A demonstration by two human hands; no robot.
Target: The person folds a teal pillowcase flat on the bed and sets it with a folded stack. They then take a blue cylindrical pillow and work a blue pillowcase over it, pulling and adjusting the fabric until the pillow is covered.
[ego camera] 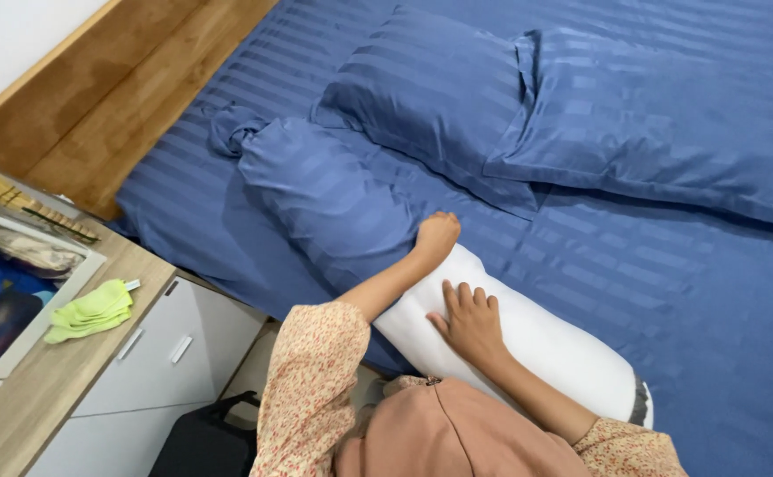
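blue cover (pixel 333 190) edge is clenched in left hand (pixel 437 235); white bolster (pixel 527 340) is pressed by right hand (pixel 469 320), grip released, flat.

left hand (pixel 437 237): fisted, arm outstretched | right hand (pixel 469 320): flat, fingers spread

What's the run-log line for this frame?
left hand: gripping blue cover | right hand: flat on white bolster | bed
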